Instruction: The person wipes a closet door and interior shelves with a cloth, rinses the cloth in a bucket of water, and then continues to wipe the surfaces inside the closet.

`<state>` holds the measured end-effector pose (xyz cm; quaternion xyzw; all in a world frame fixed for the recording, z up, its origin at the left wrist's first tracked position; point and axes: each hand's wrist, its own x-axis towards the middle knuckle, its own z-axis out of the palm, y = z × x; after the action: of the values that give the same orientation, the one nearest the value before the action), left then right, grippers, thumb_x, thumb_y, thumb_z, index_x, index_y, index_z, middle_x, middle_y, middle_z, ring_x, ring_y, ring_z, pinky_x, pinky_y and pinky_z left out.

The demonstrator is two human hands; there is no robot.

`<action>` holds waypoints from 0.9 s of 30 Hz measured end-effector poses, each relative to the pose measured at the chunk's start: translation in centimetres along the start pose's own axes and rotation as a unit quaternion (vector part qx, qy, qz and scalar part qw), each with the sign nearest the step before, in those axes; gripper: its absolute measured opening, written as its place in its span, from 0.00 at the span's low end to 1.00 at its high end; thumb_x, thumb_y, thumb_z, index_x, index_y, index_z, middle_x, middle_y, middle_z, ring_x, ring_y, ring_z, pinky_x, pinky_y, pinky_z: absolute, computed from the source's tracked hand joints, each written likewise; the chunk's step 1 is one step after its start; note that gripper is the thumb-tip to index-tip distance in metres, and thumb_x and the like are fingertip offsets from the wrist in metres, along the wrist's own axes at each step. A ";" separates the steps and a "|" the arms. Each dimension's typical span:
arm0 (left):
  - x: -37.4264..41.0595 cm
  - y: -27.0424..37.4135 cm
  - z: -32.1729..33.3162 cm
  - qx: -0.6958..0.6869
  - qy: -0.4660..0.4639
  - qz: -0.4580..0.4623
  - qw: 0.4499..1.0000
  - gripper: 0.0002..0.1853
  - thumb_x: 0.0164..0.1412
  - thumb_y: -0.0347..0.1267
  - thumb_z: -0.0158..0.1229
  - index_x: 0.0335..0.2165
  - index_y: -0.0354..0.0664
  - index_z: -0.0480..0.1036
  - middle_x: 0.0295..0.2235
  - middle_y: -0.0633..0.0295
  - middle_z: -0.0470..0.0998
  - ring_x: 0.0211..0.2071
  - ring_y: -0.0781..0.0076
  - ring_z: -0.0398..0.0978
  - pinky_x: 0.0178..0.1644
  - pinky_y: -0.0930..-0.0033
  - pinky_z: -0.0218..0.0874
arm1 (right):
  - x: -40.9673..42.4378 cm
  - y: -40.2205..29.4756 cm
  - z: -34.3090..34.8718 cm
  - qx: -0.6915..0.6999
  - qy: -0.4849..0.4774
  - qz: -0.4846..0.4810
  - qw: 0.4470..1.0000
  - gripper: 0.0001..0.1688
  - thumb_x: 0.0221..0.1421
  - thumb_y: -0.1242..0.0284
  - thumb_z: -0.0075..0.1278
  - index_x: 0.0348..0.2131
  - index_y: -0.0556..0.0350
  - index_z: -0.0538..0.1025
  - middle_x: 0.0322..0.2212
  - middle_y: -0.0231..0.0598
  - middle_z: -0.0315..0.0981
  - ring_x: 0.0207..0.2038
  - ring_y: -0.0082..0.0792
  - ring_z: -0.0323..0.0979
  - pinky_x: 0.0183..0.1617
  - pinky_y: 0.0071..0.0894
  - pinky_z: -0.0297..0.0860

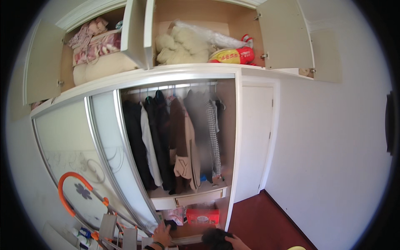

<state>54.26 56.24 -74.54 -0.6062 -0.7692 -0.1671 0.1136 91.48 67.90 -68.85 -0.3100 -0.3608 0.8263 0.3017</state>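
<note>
At the bottom edge, my right hand [235,242] grips a dark bundle [216,238], which looks like black fabric. My left hand [162,235], with a dark band at the wrist, is by the lower end of the sliding door's metal frame [139,184]. Just beyond its fingers lies a small black item [170,225]; whether they touch it is unclear. Ahead stands a wardrobe with coats and jackets [179,134] on a rail. Its lower compartment holds a red box [203,217] and a pink-patterned package [176,215], below a drawer [200,198].
An orange-railed stepladder [75,175] leans at the left, close to my left hand. Overhead, open cabinet doors [282,34] jut out above bedding [182,43] and a red-yellow bag [232,56]. A white door [253,140] and dark red floor [262,222] lie to the right.
</note>
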 end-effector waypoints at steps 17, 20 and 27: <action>-6.1 -13.3 -14.0 0.117 0.071 -0.371 0.919 0.42 0.48 0.28 0.56 0.62 0.48 0.52 0.63 0.46 0.50 0.63 0.44 0.48 0.63 0.43 0.44 | -1.6 3.9 -4.2 0.119 -0.075 0.102 0.985 0.28 0.63 0.61 0.43 0.57 0.57 0.65 0.52 0.51 0.69 0.52 0.50 0.70 0.56 0.51 0.68; -6.3 -14.9 -15.5 0.114 0.099 -0.366 0.918 0.45 0.47 0.29 0.58 0.63 0.49 0.50 0.63 0.47 0.49 0.64 0.43 0.47 0.62 0.42 0.44 | -2.7 2.7 -2.9 0.031 -0.087 0.089 0.992 0.28 0.63 0.65 0.41 0.58 0.59 0.64 0.54 0.48 0.66 0.53 0.43 0.68 0.56 0.42 0.67; -8.7 -16.5 -20.6 0.163 0.118 -0.369 0.907 0.45 0.47 0.28 0.58 0.63 0.49 0.49 0.62 0.46 0.48 0.63 0.42 0.47 0.62 0.40 0.44 | -6.1 0.6 1.1 -0.421 -0.093 -0.089 0.898 0.36 0.54 0.80 0.46 0.62 0.60 0.58 0.57 0.44 0.58 0.56 0.36 0.61 0.52 0.28 0.66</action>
<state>39.79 36.90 -60.83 -0.2282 -0.9355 -0.1396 0.2309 94.31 62.68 -66.91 -0.2966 -0.7271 0.5923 0.1803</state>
